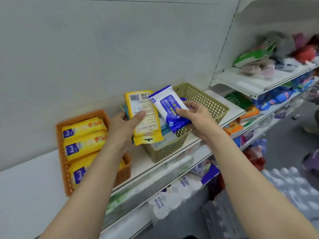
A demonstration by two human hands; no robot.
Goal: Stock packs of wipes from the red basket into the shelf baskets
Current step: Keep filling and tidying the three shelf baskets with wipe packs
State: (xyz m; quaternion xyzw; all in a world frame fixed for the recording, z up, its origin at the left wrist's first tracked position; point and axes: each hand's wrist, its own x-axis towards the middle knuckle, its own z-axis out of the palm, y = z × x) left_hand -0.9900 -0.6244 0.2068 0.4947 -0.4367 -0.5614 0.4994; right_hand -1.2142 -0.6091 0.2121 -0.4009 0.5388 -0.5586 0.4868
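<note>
Grey-backed store shelving, white shelf [174, 153] at chest height. On it: an orange basket [120, 175], holding three yellow packs [82, 142] laid flat in a row; just beside it, a beige basket [203, 104], already part-filled with pale and blue packs. Our left hand [124, 125] grips a yellow pack of wipes [144, 118] upright, back label facing us, with further thin packs behind it. Our right hand [195, 116] pinches a blue alcohol wipes pack [170, 107], held tilted over the beige basket, not yet released. The red basket is out of view, so we cannot say how much stock remains; we judge stocking partly done, with both held packs still to be placed.
</note>
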